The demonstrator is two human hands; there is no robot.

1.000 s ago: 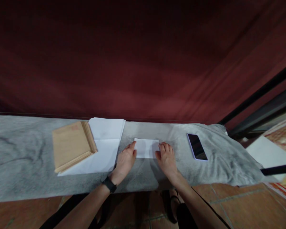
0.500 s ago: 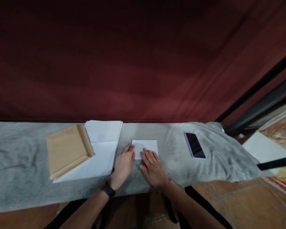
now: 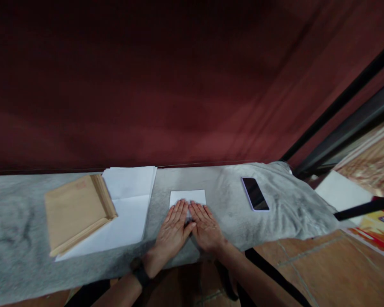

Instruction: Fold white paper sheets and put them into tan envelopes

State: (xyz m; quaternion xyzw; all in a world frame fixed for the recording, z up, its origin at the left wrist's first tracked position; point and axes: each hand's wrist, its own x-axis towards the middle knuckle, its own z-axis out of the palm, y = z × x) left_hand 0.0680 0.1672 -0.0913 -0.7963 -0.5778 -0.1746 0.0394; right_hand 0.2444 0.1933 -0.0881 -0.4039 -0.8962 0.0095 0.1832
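Toward the front edge of the bench [image 3: 224, 185], the near part of the small white paper [image 3: 187, 195] is hidden under the left hand [image 3: 173, 226] and the right hand [image 3: 208, 229], whose palms are out of sight. The envelopes [image 3: 75, 209] cover the left side of the white sheets [image 3: 129, 213], and the red mark [image 3: 81, 185] on top is too small to read. The bench's left end, both forearms [image 3: 248, 273] and a printed poster [image 3: 373, 229] beyond the right end are cut off by the view's edges. The watch [image 3: 141, 273] is blurred.
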